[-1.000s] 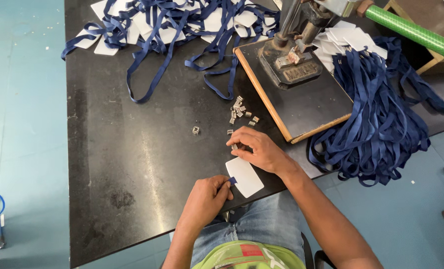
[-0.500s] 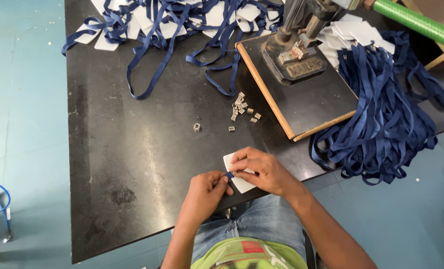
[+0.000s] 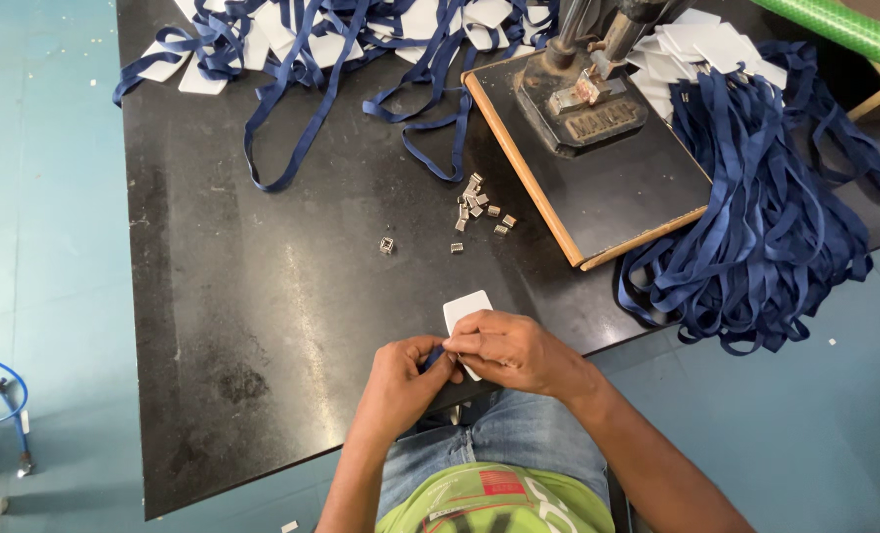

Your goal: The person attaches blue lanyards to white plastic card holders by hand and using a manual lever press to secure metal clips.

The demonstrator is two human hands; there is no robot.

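Observation:
Both hands meet at the near edge of the black table (image 3: 262, 296). My right hand (image 3: 514, 350) grips a small white card (image 3: 465, 307), with its fingers over the card's lower part. My left hand (image 3: 405, 380) pinches the end of a blue strap (image 3: 432, 357) right beside the card. The strap end is mostly hidden between the fingers. A small pile of metal clips (image 3: 476, 207) lies on the table beyond the hands, and one clip (image 3: 386, 245) lies apart to its left.
A hand press (image 3: 588, 94) stands on a dark wooden-edged board (image 3: 608, 188) at the back right. A heap of blue straps (image 3: 756, 227) hangs off the table's right side. More straps with white cards (image 3: 302, 39) lie along the far edge. A green hose (image 3: 835, 35) crosses the top right.
My right hand came back from near the clips to the white card and closed over it. My left hand rose to meet it with the strap end.

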